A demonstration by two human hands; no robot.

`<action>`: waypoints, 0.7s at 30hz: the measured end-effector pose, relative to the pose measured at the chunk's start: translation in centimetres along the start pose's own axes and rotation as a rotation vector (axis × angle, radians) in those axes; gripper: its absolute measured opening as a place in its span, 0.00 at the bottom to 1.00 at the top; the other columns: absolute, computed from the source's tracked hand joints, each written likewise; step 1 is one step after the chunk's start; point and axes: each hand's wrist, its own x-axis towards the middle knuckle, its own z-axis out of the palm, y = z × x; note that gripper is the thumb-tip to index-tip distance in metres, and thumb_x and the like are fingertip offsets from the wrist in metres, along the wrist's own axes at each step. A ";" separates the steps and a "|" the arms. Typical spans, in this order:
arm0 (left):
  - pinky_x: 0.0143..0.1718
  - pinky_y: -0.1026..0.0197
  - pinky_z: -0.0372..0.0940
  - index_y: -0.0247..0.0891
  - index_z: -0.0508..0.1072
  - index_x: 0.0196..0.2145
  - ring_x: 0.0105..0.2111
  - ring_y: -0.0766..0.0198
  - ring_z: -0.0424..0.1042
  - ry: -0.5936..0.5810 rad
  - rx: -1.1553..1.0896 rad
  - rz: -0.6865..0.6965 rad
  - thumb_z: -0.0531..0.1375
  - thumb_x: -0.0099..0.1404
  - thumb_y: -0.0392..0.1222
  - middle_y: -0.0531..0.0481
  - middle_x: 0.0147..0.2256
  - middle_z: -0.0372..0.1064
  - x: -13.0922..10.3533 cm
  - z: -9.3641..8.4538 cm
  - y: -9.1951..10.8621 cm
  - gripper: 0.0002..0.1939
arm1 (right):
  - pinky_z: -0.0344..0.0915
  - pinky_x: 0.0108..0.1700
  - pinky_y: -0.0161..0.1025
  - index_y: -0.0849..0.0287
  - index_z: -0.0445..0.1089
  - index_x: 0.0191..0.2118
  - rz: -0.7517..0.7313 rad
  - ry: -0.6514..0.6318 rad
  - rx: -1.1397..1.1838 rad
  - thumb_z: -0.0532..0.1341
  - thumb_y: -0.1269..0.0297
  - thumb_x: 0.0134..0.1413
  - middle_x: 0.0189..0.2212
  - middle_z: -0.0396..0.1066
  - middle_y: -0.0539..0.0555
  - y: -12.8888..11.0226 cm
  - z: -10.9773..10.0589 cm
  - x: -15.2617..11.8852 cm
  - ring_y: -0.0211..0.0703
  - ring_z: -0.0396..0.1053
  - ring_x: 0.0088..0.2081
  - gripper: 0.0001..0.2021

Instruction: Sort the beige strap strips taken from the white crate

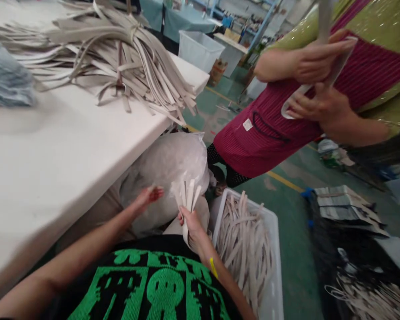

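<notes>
My right hand (190, 222) is closed round a bunch of pale beige strips (188, 195), whose ends fan out above the fist, over my lap. To the left of it, apart from the strips, my left hand (150, 195) hangs in front of a clear plastic bag (173, 160). That hand is blurred, and its finger positions are too smeared to make out. A white bin (277, 249) full of similar loose strips (245, 240) stands close by my right forearm.
On the white table (70, 146) at the left lie a large tied bundle of strips (153, 58) and a bluish plastic bag (6, 71). A person in a magenta apron (253, 138) stands ahead, holding a pale strip. Black sheeting (336, 240) covers floor at the right.
</notes>
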 end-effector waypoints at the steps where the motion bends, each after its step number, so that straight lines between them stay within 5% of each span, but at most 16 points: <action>1: 0.46 0.56 0.71 0.28 0.77 0.43 0.43 0.53 0.78 0.079 0.006 0.005 0.56 0.71 0.56 0.33 0.41 0.79 1.0 -0.5 0.3 0.25 | 0.53 0.21 0.30 0.63 0.69 0.25 -0.015 0.039 0.033 0.69 0.53 0.48 0.15 0.63 0.47 -0.1 -0.5 0.4 0.30 0.56 0.16 0.18; 5: 0.47 0.58 0.71 0.28 0.72 0.53 0.48 0.56 0.77 0.297 0.143 0.018 0.49 0.76 0.41 0.34 0.50 0.77 4.5 -2.3 0.8 0.19 | 0.54 0.21 0.30 0.61 0.67 0.25 -0.021 0.149 0.168 0.70 0.50 0.43 0.17 0.63 0.46 0.0 -2.1 1.7 0.30 0.56 0.17 0.19; 10: 0.57 0.52 0.66 0.30 0.75 0.47 0.56 0.48 0.72 0.401 0.442 0.064 0.59 0.67 0.35 0.37 0.52 0.76 6.2 -3.3 0.4 0.11 | 0.55 0.21 0.31 0.61 0.67 0.25 0.016 0.172 0.245 0.71 0.50 0.41 0.18 0.63 0.47 0.7 -2.7 2.4 0.30 0.56 0.18 0.20; 16: 0.60 0.62 0.61 0.29 0.69 0.46 0.61 0.51 0.66 0.303 0.763 0.170 0.67 0.63 0.39 0.39 0.52 0.74 7.9 -3.0 0.3 0.16 | 0.56 0.22 0.32 0.61 0.66 0.24 0.027 0.169 0.217 0.69 0.51 0.45 0.18 0.63 0.48 0.5 -2.8 2.4 0.31 0.57 0.19 0.18; 21: 0.61 0.56 0.62 0.26 0.69 0.44 0.58 0.47 0.69 0.160 0.837 0.185 0.66 0.62 0.31 0.35 0.47 0.74 10.3 -3.0 -0.7 0.14 | 0.56 0.22 0.32 0.61 0.66 0.23 0.045 0.190 0.205 0.69 0.50 0.47 0.18 0.63 0.48 1.1 -3.0 2.9 0.31 0.57 0.18 0.19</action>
